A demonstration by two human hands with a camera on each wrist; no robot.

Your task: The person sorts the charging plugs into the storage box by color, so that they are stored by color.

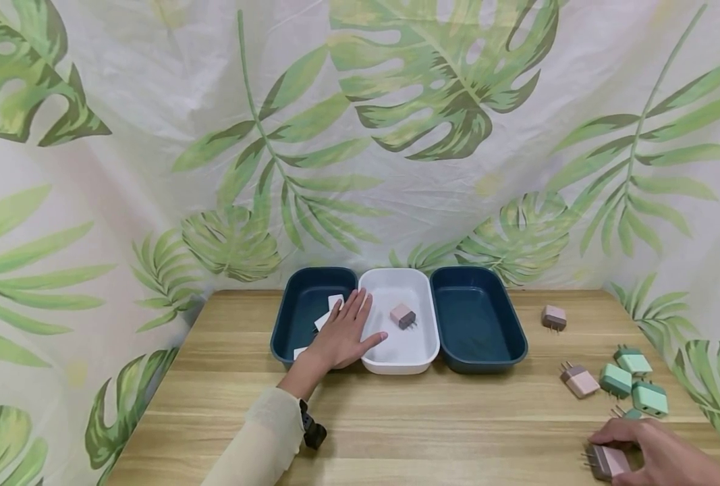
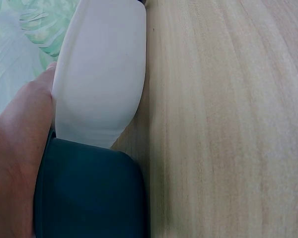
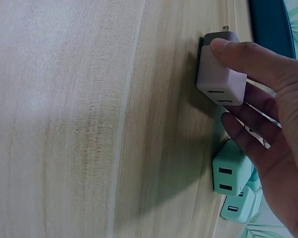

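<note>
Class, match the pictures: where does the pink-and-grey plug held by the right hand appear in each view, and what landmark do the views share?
Head: the plug is at the lower right, held by the right hand.
Left wrist: not in it.
Right wrist: upper right, with its two-slotted end showing.
Shared landmark: the wooden table.

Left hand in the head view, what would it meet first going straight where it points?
Probably the leafy cloth, if the left hand passes above the white tray's far rim; depth is unclear, so it could catch that rim first.
</note>
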